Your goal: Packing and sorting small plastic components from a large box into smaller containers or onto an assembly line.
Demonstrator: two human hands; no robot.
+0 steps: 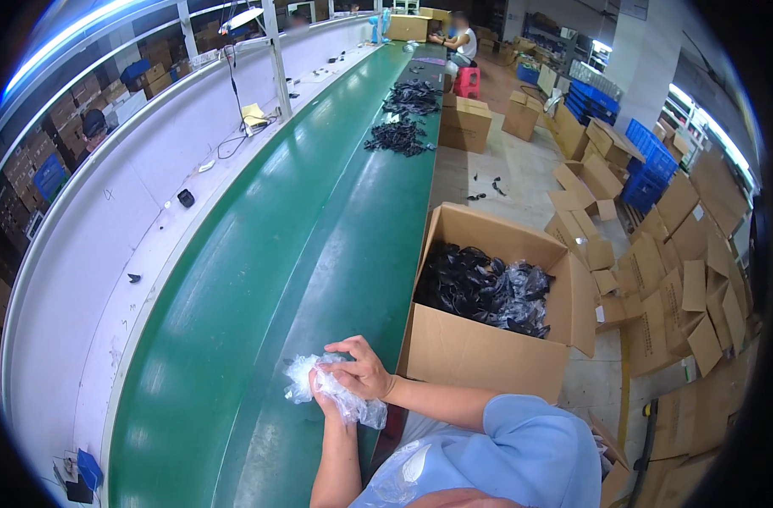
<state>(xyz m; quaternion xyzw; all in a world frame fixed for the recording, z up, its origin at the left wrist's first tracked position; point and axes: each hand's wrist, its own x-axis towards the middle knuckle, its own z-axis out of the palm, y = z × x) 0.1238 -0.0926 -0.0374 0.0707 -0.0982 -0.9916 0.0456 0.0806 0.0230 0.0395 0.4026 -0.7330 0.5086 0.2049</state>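
Plastic, clear and crumpled, is what I've got on my feed: a loose wad (354, 407) just shy of 7 o'clock from the middle of the view, over the near stretch of the green belt (226, 339). Right hand (361, 370) lies across the top of it, fingers half bent and a bit spread; can't tell if they're actually pinching. Left hand (322, 400) is up against the wad from below, mostly hidden, so no idea how tight that one is. From the hands, the open cardboard box (484, 356) sits at 2 o'clock with black pieces (471, 284) and clear film (526, 285) inside, and the dark piles (410, 97) are way up around half past 12. Biggest worry imo: thin plastic is slippery, so a lazy hold could let a layer slide off. Bunched layers probably cling too, so one hard tug could rip something.
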